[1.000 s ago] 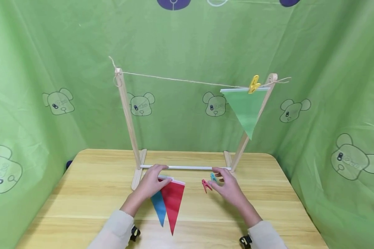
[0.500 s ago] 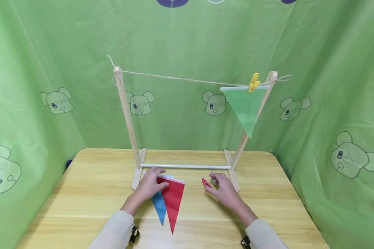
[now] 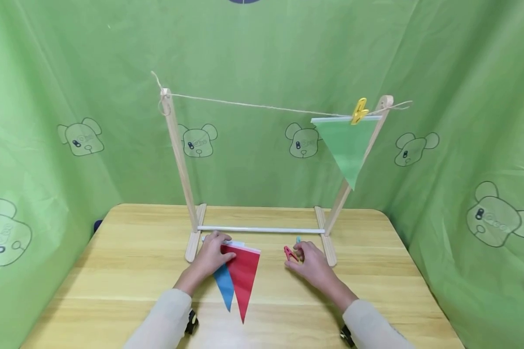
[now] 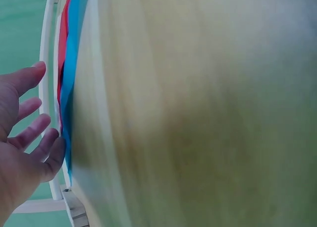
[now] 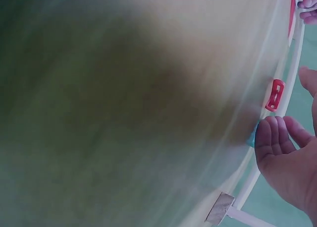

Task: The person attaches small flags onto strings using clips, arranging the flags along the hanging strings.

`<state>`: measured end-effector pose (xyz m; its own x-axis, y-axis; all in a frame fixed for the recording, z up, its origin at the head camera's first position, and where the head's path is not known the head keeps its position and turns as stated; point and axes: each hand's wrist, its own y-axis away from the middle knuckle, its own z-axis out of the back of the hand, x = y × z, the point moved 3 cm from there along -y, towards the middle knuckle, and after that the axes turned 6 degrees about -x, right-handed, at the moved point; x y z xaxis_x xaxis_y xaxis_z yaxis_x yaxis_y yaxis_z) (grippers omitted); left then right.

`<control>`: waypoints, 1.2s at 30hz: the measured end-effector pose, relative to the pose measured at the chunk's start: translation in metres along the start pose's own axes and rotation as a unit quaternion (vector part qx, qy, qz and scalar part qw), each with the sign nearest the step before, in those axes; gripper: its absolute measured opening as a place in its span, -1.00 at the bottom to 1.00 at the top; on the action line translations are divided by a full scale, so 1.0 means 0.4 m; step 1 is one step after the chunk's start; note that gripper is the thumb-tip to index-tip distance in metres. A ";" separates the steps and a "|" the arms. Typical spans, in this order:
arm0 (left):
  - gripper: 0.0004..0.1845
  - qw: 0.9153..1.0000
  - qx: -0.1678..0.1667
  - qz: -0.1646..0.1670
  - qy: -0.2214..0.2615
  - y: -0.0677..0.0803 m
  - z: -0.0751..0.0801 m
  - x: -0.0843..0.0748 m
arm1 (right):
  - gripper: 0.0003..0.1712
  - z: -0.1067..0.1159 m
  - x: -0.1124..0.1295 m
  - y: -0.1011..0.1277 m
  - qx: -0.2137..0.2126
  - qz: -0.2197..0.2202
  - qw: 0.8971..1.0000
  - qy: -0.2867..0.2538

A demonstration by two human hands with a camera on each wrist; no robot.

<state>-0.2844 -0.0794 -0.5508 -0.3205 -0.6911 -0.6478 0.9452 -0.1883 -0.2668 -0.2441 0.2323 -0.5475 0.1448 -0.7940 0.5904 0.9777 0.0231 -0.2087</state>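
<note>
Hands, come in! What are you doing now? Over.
Left hand flat on red flag. Right hand fingers on blue clip, red clip beside. Nothing blocking.

Red flag [image 3: 243,276], blue flag [image 3: 224,287], red peg [image 3: 290,253].

Three flags: red [image 3: 243,276], blue [image 3: 224,287], green [image 3: 346,148], three pegs: red [image 3: 290,253], blue [image 3: 298,240], yellow [image 3: 358,111]
</note>
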 end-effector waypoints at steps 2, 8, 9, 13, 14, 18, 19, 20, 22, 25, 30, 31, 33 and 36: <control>-0.55 1.000 -0.002 -0.003 -0.005 -0.002 -0.003 0.002 | -0.39 -0.002 -0.004 -0.002 0.000 -0.004 1.000 0.003; -0.57 1.000 -0.002 0.004 -0.006 -0.005 -0.008 0.006 | -0.42 -0.012 -0.015 -0.004 0.006 -0.012 1.000 0.018; -0.58 1.000 -0.002 0.004 -0.006 -0.005 -0.009 0.007 | -0.44 -0.013 -0.016 -0.004 0.007 -0.012 1.000 0.020; -0.59 1.000 -0.002 0.007 -0.016 -0.006 -0.010 0.012 | -0.49 -0.018 -0.016 -0.005 0.009 -0.012 1.000 0.023; -0.59 1.000 -0.002 0.007 -0.019 -0.006 -0.010 0.013 | -0.50 -0.019 -0.016 -0.005 0.009 -0.011 1.000 0.024; -0.59 1.000 -0.002 0.007 -0.030 -0.008 -0.011 0.017 | -0.51 -0.022 -0.015 -0.007 0.011 -0.009 0.999 0.030; -0.59 0.999 0.000 0.007 -0.032 -0.009 -0.012 0.018 | -0.51 -0.023 -0.015 -0.007 0.012 -0.010 0.999 0.032; -0.59 0.999 0.001 0.008 -0.034 -0.010 -0.012 0.019 | -0.51 -0.024 -0.016 -0.008 0.012 -0.010 0.999 0.034; -0.59 0.999 0.002 0.006 -0.041 -0.012 -0.013 0.020 | -0.51 -0.026 -0.015 -0.008 0.014 -0.011 0.999 0.036; -0.59 0.999 0.003 0.003 -0.047 -0.012 -0.014 0.021 | -0.50 -0.029 -0.015 -0.008 0.019 -0.014 0.999 0.041; -0.58 0.999 0.015 0.015 -0.048 -0.014 -0.013 0.017 | -0.50 -0.031 -0.014 -0.007 0.023 -0.017 0.999 0.047; -0.58 0.999 0.017 0.018 -0.046 -0.014 -0.012 0.015 | -0.51 -0.031 -0.014 -0.008 0.022 -0.016 0.999 0.047; -0.58 0.999 0.019 0.019 -0.046 -0.016 -0.012 0.014 | -0.52 -0.030 -0.013 -0.008 0.021 -0.015 0.999 0.047; -0.61 0.999 0.016 0.016 -0.043 -0.016 -0.010 0.015 | -0.52 -0.031 -0.013 -0.007 0.020 -0.014 0.999 0.045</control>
<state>-0.2926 -0.0796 -0.5558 -0.2854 -0.7542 -0.5914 0.9566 -0.1865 -0.2239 -0.2494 0.2289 -0.5595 0.1051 -0.8465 0.5219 0.9867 0.0234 -0.1606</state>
